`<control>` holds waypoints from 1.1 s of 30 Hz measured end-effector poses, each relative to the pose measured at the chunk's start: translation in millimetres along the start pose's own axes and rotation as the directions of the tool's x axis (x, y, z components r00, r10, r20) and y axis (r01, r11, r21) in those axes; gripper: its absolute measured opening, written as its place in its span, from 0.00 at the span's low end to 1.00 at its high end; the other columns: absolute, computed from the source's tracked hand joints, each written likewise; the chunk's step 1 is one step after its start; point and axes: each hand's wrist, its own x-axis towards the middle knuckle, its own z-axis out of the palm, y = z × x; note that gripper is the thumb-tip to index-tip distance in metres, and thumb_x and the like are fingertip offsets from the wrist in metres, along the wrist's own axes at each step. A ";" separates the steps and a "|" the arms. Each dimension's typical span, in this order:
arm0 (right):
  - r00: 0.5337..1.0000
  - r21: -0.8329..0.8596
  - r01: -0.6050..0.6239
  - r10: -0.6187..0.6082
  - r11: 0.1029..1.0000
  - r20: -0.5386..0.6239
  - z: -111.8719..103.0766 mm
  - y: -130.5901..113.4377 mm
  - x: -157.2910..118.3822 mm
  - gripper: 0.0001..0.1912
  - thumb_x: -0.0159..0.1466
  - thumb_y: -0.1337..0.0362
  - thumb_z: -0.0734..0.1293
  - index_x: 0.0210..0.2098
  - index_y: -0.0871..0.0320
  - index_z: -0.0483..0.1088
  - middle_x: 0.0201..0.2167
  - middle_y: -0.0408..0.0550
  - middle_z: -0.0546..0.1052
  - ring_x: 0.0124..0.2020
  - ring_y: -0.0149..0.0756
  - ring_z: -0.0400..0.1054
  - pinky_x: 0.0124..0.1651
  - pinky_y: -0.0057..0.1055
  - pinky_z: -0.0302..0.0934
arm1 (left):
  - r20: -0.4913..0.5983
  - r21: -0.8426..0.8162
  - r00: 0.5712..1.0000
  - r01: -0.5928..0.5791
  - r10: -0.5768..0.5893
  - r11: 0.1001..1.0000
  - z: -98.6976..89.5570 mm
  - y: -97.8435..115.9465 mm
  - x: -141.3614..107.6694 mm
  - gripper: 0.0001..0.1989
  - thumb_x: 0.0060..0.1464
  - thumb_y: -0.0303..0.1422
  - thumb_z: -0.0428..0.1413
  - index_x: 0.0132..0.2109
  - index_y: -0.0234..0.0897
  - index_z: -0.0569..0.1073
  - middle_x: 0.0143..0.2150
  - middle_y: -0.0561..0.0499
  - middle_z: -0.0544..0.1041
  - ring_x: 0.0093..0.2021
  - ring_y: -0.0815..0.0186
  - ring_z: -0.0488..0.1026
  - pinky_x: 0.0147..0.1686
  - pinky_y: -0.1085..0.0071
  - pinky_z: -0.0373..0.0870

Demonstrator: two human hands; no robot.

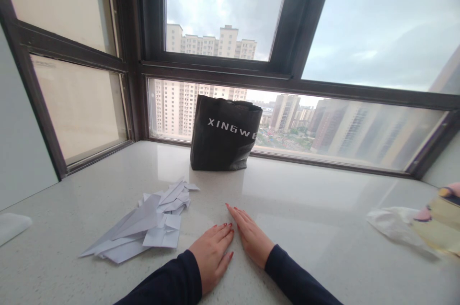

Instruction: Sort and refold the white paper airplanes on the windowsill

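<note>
My left hand lies palm down on the pale speckled sill, fingers stretched out and holding nothing. Beside it on the right, my right hand rests on its edge with straight fingers, also without anything visible in it. The fingertips of both hands point toward each other and nearly meet. To the left of my left hand is a pile of folded white paper pieces. A black bag with white lettering stands upright beyond the hands, against the window.
At the right edge lie a crumpled white tissue and a yellow patterned packet. Something white sits at the far left edge. Dark window frames border the sill at the back.
</note>
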 end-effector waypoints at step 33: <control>0.998 -0.026 -0.045 0.046 0.999 0.041 -5.6 -7.1 1.0 0.40 0.45 0.81 0.51 0.59 0.63 0.50 0.55 0.52 0.61 0.58 0.35 0.48 0.58 0.40 0.46 | -0.405 0.237 0.574 0.818 -0.712 0.524 -93.8 -57.9 -53.4 0.25 0.55 0.43 0.39 0.57 0.41 0.58 0.60 0.43 0.56 0.58 0.43 0.47 0.46 0.36 0.46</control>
